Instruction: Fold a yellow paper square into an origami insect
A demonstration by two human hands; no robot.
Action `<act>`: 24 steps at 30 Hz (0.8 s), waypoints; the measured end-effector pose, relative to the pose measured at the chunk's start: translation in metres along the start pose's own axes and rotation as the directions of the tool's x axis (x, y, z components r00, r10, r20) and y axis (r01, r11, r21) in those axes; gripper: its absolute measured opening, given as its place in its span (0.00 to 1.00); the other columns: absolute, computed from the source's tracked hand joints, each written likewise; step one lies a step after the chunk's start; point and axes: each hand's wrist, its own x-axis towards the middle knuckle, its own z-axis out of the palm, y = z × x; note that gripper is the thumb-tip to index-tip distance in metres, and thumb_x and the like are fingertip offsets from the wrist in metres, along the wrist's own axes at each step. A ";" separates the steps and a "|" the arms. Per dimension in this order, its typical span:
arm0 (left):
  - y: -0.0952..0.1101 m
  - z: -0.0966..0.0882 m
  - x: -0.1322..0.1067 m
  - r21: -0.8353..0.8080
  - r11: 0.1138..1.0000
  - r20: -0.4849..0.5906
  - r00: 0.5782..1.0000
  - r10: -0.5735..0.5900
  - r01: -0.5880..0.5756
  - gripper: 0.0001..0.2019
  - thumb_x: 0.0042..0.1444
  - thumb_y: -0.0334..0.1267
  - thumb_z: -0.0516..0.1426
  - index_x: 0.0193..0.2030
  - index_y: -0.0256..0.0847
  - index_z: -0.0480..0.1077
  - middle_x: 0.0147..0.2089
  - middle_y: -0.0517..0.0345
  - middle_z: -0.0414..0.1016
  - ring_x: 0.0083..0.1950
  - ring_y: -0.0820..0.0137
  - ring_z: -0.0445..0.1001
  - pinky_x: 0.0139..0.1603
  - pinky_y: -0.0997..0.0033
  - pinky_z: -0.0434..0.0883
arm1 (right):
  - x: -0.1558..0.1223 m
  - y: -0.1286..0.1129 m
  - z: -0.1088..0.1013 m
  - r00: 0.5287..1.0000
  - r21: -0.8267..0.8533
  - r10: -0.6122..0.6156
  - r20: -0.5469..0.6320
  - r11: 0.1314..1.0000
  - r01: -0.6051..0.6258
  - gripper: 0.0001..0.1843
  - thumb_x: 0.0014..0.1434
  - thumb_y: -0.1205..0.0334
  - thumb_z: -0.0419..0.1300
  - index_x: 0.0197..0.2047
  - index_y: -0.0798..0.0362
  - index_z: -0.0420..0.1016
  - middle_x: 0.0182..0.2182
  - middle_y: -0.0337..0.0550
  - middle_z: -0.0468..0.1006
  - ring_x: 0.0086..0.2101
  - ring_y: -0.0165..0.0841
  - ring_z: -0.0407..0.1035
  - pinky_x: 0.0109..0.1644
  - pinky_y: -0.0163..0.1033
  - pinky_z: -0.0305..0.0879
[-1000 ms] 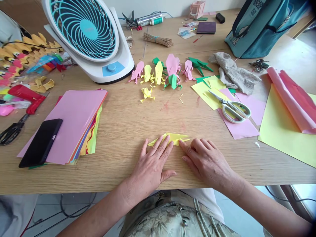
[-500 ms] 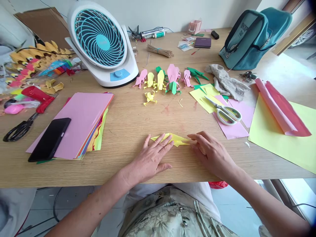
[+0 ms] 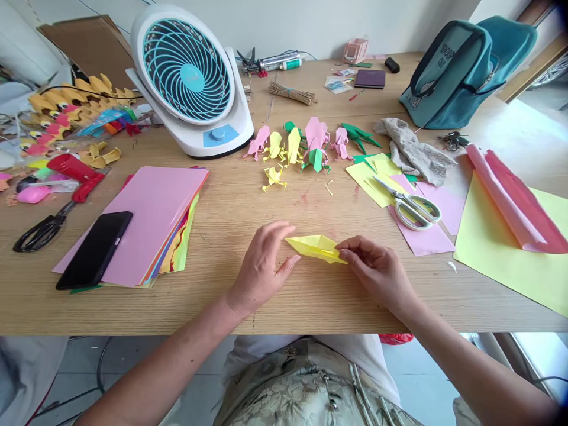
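Observation:
A folded yellow paper piece [image 3: 316, 247] is lifted just above the wooden table [image 3: 284, 296] near its front edge. My right hand [image 3: 377, 272] pinches its right tip between thumb and fingers. My left hand [image 3: 262, 266] sits at its left tip, fingers curled, thumb and forefinger at the paper's point. Beyond them stands a row of finished pink, yellow and green origami frogs [image 3: 306, 145], with one small yellow frog [image 3: 273, 177] apart in front.
A stack of coloured paper [image 3: 151, 219] with a black phone [image 3: 94, 249] lies at left. White-handled scissors [image 3: 410, 204] rest on yellow and pink sheets at right. A fan [image 3: 190, 77], teal bag [image 3: 461, 65], grey cloth [image 3: 415, 151], black scissors [image 3: 42, 228] and rolled pink paper [image 3: 510, 198] surround.
Both hands pressed the yellow paper flat on the table; now they have lifted it by its two ends, and the left hand has curled from flat to a pinch.

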 end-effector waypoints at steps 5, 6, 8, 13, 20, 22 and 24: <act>0.008 0.010 0.009 -0.560 0.722 0.149 0.906 -0.396 0.407 0.24 0.57 0.42 0.63 0.57 0.39 0.60 0.51 0.46 0.74 0.48 0.66 0.77 0.46 0.66 0.75 | 0.001 -0.002 -0.001 0.985 0.184 -0.017 -0.170 0.982 0.048 0.11 0.63 0.52 0.62 0.40 0.51 0.77 0.33 0.41 0.78 0.33 0.32 0.69 0.37 0.38 0.66; 0.011 0.013 0.012 -0.658 0.600 0.251 0.884 -0.395 0.455 0.25 0.56 0.45 0.64 0.55 0.38 0.61 0.49 0.46 0.75 0.48 0.66 0.78 0.45 0.67 0.75 | 0.001 -0.003 0.001 0.981 0.209 -0.028 -0.193 0.976 0.069 0.11 0.63 0.52 0.62 0.40 0.50 0.77 0.33 0.41 0.78 0.33 0.32 0.69 0.37 0.38 0.66; 0.019 0.017 0.021 -0.731 0.407 0.427 0.832 -0.354 0.548 0.23 0.56 0.48 0.64 0.51 0.36 0.66 0.47 0.45 0.78 0.49 0.64 0.78 0.44 0.69 0.74 | -0.001 -0.005 0.005 0.975 0.233 -0.054 -0.216 0.967 0.105 0.11 0.63 0.52 0.62 0.40 0.50 0.77 0.33 0.41 0.77 0.32 0.32 0.69 0.36 0.38 0.68; 0.030 0.021 0.039 -0.821 0.155 0.429 0.771 -0.470 0.550 0.22 0.46 0.50 0.69 0.42 0.37 0.74 0.42 0.54 0.80 0.42 0.69 0.77 0.39 0.74 0.72 | -0.011 -0.007 0.015 0.982 0.173 -0.132 -0.136 0.973 0.155 0.09 0.65 0.54 0.60 0.41 0.50 0.75 0.34 0.41 0.76 0.36 0.33 0.70 0.41 0.39 0.68; 0.004 0.012 0.062 -0.782 0.256 0.455 0.801 -0.388 0.569 0.19 0.44 0.48 0.71 0.34 0.36 0.75 0.33 0.60 0.78 0.35 0.75 0.74 0.39 0.76 0.70 | -0.005 -0.008 -0.007 0.953 -0.012 -0.302 0.038 0.953 0.302 0.07 0.71 0.60 0.50 0.41 0.49 0.66 0.23 0.33 0.67 0.23 0.28 0.64 0.28 0.34 0.62; -0.003 0.010 0.069 -0.742 0.305 0.504 0.797 -0.331 0.597 0.19 0.41 0.47 0.72 0.32 0.35 0.74 0.32 0.59 0.77 0.33 0.75 0.74 0.37 0.75 0.70 | 0.011 -0.010 -0.017 0.877 -0.245 -0.480 0.028 0.847 0.471 0.02 0.69 0.64 0.53 0.44 0.50 0.66 0.28 0.37 0.72 0.28 0.29 0.68 0.32 0.36 0.65; -0.008 0.011 0.072 -0.707 0.331 0.557 0.780 -0.285 0.625 0.21 0.39 0.46 0.73 0.34 0.35 0.75 0.32 0.58 0.78 0.32 0.74 0.74 0.37 0.74 0.69 | 0.029 -0.012 -0.024 0.758 -0.450 -0.635 0.150 0.639 0.624 0.08 0.68 0.66 0.55 0.50 0.50 0.67 0.35 0.43 0.74 0.34 0.34 0.70 0.38 0.40 0.67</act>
